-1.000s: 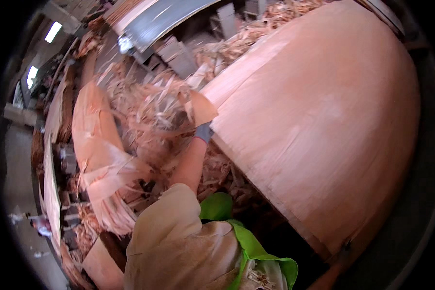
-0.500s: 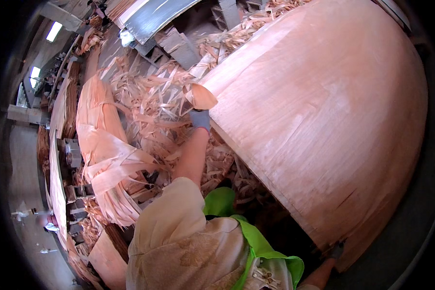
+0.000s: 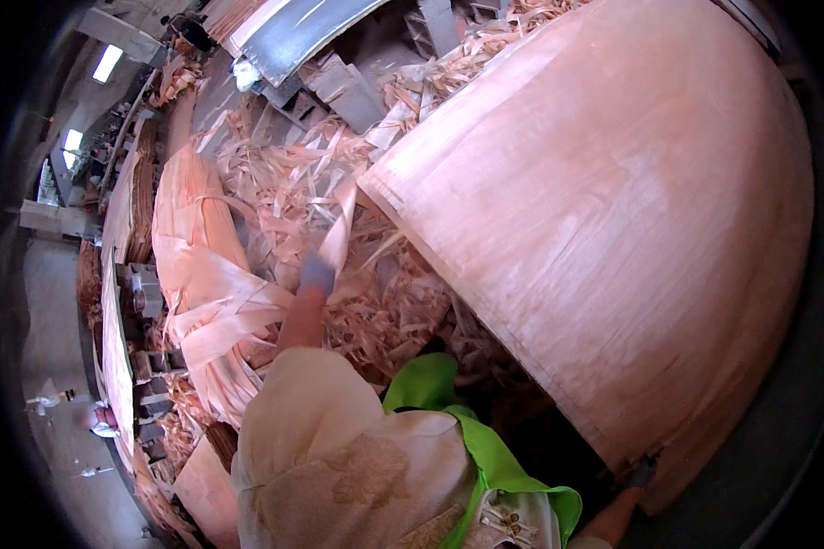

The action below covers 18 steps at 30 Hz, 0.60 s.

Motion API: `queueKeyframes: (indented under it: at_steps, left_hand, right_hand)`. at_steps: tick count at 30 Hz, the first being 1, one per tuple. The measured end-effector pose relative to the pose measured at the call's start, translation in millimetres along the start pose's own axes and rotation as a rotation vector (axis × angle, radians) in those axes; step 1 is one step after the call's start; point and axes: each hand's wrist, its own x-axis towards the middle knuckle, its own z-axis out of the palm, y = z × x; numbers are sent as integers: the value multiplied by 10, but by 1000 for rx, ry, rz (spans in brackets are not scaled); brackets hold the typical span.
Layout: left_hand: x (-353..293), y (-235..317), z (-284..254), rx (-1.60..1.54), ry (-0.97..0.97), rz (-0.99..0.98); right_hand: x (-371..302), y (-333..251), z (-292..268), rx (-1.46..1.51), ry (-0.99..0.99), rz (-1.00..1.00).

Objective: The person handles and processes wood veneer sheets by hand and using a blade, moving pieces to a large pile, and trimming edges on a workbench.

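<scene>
My left hand [image 3: 318,273], in a grey glove and smeared by motion, is out over a heap of wood shavings. A pale veneer strip [image 3: 341,229] rises from it, and the hand appears closed on its lower end. To the right lies a broad stack of thin veneer sheets [image 3: 595,210], its straight edge running diagonally toward me. My right hand [image 3: 644,471], in a dark-tipped glove, is at the near corner of the stack, touching the edge. Its fingers are too small and dark to make out their grip.
Tangled veneer scraps [image 3: 284,174] cover the ground left of the stack. A long bundle of veneer [image 3: 192,229] lies farther left. Grey blocks [image 3: 350,91] and a metal-faced panel [image 3: 302,37] are at the back. Another person [image 3: 103,419] is at the far left.
My left hand has moved from the stack's far left corner down and leftward over the scraps, with the veneer strip now trailing upward. My right hand stays at the near corner.
</scene>
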Motion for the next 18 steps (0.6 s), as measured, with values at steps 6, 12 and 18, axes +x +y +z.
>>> queueKeyframes:
  at_steps: [6,12,18]
  left_hand:
    - [-275,127,1136,-236,-387,-93]
    - [551,896,-912,-1456,477,-166]
    - [992,1117,-1099,-2067,325,-370]
  right_hand:
    - [-33,27,95,-169,-49,22]
    - [116,60,-115,-282,-71,-15]
    - [70,222,-194,-367,-79,-52]
